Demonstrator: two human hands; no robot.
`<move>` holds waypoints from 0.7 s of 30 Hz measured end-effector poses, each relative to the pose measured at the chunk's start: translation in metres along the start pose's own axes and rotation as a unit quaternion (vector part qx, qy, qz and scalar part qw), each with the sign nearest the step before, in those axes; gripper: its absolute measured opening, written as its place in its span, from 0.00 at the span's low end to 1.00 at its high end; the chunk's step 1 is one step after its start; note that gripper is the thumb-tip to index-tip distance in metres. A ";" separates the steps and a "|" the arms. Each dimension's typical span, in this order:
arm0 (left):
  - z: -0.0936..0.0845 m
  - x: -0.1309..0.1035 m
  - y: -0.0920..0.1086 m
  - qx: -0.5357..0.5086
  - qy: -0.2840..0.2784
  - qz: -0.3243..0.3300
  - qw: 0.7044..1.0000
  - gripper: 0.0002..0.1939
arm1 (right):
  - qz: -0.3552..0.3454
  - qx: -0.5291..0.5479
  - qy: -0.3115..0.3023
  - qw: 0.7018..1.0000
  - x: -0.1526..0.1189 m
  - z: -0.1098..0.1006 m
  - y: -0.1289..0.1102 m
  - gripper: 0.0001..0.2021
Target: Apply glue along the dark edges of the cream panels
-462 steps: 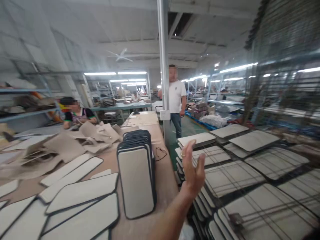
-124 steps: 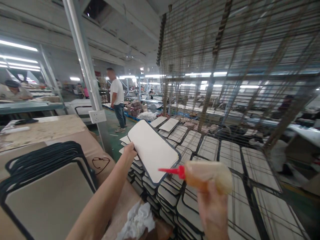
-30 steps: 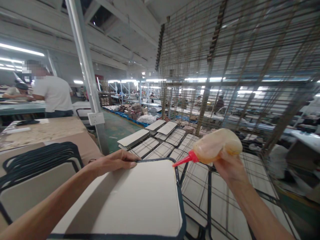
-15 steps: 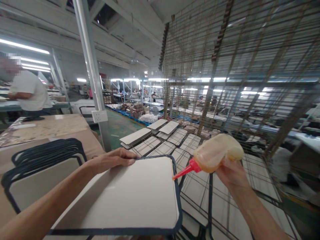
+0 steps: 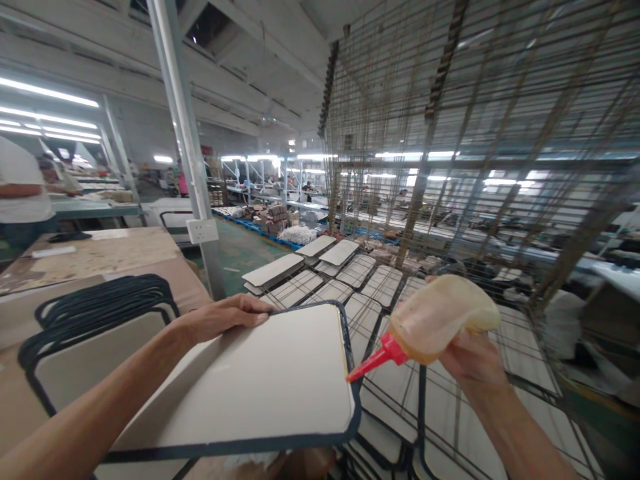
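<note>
My left hand (image 5: 233,315) grips the far edge of a white panel (image 5: 260,380) with a dark navy border and rounded corners, thumb on top. In my right hand (image 5: 473,357) is a translucent squeeze bottle (image 5: 435,317), tilted downward and holding a yellowish liquid. Its red nozzle (image 5: 375,360) has its tip at the panel's right edge, where the white surface meets the border. A thin yellowish line runs along that edge above the tip. The fingers behind the bottle are partly hidden.
Dark-edged panels are stacked (image 5: 105,313) at left, beside a brown-topped table (image 5: 115,257). More panels lie on a wire rack (image 5: 345,293) ahead, with raised wire grids (image 5: 475,120) above. A metal post (image 5: 187,133) with a socket stands left of centre. A co-worker (image 5: 23,187) is at far left.
The nozzle tip has moved down along the panel's right edge, toward me. The bottle has shifted slightly right and down. The co-worker has moved left, partly out of view.
</note>
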State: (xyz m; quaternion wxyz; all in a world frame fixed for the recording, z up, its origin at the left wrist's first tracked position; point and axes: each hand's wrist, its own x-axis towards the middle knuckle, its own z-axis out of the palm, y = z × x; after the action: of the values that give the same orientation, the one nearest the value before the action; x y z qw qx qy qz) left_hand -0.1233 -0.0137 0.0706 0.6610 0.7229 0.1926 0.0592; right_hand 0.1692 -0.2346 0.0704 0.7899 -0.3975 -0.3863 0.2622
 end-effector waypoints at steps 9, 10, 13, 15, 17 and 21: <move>-0.007 -0.002 -0.009 -0.015 0.009 0.002 1.000 0.18 | 0.019 0.008 -0.040 0.999 -0.011 -0.011 0.002 0.30; -0.009 -0.002 -0.010 -0.019 0.013 0.002 1.000 0.17 | 0.022 0.005 -0.047 0.999 -0.012 -0.011 0.002 0.30; -0.010 -0.003 -0.011 -0.031 0.022 0.001 0.999 0.18 | 0.019 0.010 -0.068 0.997 -0.011 -0.011 0.003 0.29; -0.010 -0.004 -0.012 -0.040 0.028 -0.003 0.999 0.18 | 0.005 0.014 -0.068 0.998 -0.011 -0.011 0.004 0.28; -0.009 -0.005 -0.013 -0.053 0.040 -0.008 0.998 0.19 | -0.014 0.014 -0.054 0.998 -0.011 -0.012 0.006 0.28; -0.009 -0.004 -0.018 -0.082 0.066 -0.014 0.994 0.19 | -0.048 0.006 0.024 0.999 -0.014 -0.012 0.012 0.30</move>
State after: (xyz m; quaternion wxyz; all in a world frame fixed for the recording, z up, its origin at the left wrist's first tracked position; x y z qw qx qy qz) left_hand -0.1337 -0.0058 0.0544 0.7048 0.6577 0.2405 0.1131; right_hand 0.1699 -0.2438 0.0502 0.8131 -0.3802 -0.3840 0.2165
